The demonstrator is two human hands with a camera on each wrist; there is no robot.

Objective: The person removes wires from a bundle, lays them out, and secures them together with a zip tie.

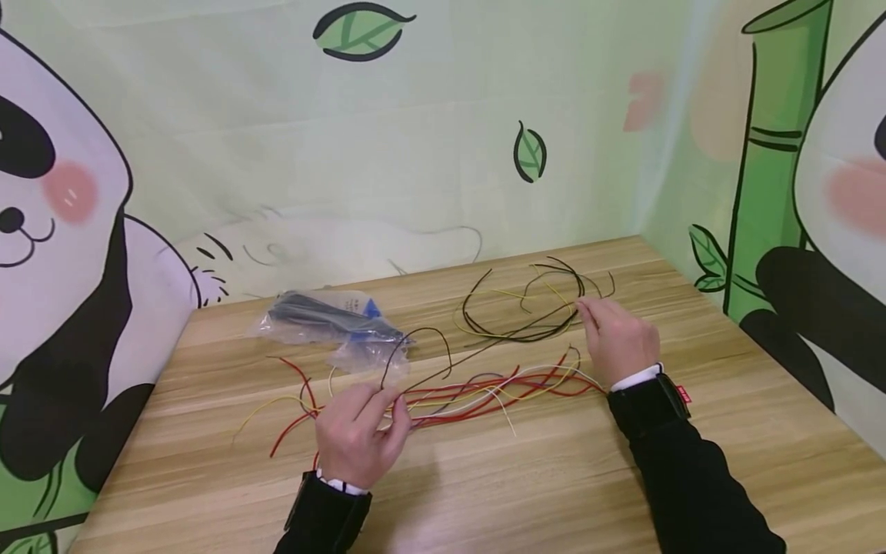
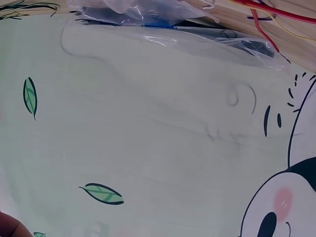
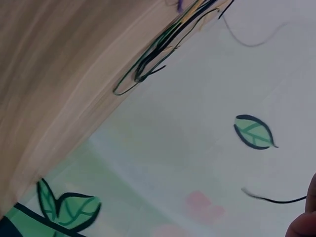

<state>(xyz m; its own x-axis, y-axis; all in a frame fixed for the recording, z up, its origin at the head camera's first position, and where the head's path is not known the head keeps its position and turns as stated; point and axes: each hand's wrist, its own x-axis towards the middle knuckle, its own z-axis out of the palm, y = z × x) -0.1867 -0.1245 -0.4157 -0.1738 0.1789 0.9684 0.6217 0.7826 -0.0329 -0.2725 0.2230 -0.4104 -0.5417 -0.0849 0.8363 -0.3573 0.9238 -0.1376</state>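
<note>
Panda-and-bamboo cloth [image 1: 429, 154] hangs behind the wood-grain desk [image 1: 519, 500] I'm viewing through the head camera. I see a thin dark wire [image 1: 477, 350] drawn slantwise between two hands, above the desk. At its near end the left hand [image 1: 360, 435] has its grip curled and pinching, with a dark loop arching up beside it; at the far end the right hand [image 1: 619, 338] pinches too, and my right wrist view shows a wire tip poking past the fingers. Beneath lies a loose bundle of red, white, yellow and purple wires [image 1: 450, 419], partly hidden from me by the left hand. Just beyond the right hand, a black-and-yellow coil [image 1: 465, 308] sits where the held wire crosses my sight of it. Farther back, left of the coil, rests a clear plastic bag [image 1: 325, 315] containing long dark pieces.
</note>
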